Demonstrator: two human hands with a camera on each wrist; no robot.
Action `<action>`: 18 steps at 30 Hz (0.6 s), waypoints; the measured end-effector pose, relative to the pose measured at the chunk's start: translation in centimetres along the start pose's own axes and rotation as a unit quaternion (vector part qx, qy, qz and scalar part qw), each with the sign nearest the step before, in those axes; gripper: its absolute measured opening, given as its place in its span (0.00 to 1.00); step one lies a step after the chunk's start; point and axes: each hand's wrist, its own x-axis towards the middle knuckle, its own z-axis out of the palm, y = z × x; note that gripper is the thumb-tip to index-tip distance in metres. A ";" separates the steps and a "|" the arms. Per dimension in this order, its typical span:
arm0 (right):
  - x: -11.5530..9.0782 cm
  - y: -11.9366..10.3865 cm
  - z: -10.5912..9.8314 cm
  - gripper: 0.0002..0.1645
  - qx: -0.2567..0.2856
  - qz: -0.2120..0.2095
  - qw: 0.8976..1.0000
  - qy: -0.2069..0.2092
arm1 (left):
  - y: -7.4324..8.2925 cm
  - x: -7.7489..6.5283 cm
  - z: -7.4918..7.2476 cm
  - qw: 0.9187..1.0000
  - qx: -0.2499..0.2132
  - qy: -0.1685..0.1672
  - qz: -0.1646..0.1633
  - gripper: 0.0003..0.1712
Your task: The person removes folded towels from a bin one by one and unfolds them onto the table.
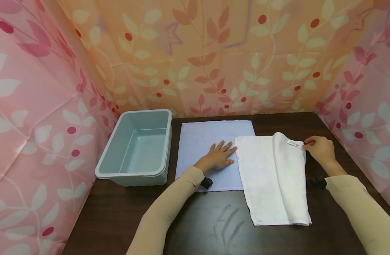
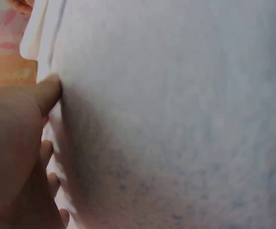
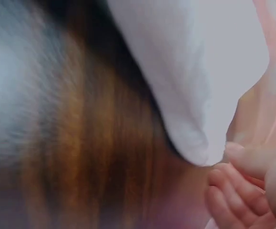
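Observation:
A pale lavender cloth (image 1: 195,141) lies flat on the dark table. My left hand (image 1: 218,157) rests on it with the fingers spread, and its fingertips reach the left edge of a white towel (image 1: 258,180). That towel overlaps the lavender cloth's right side, and its right part is raised in a lengthwise fold. At the towel's far right corner, beside a small white label (image 1: 295,143), my right hand (image 1: 322,150) pinches the fabric between thumb and fingers. In the right wrist view, the towel (image 3: 195,71) hangs down to the thumb (image 3: 242,157).
A grey-blue plastic basin (image 1: 134,175) stands to the left of the lavender cloth. The dark wooden table (image 1: 207,219) runs up to floral curtains (image 1: 214,71) at the back and both sides. Dark wristbands (image 1: 206,182) sit on the wrists.

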 end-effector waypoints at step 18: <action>-9.4 -3.2 -2.1 0.21 0.051 -0.015 0.994 -0.097 | 6.2 -6.6 0.5 0.983 0.076 -0.009 0.170 0.41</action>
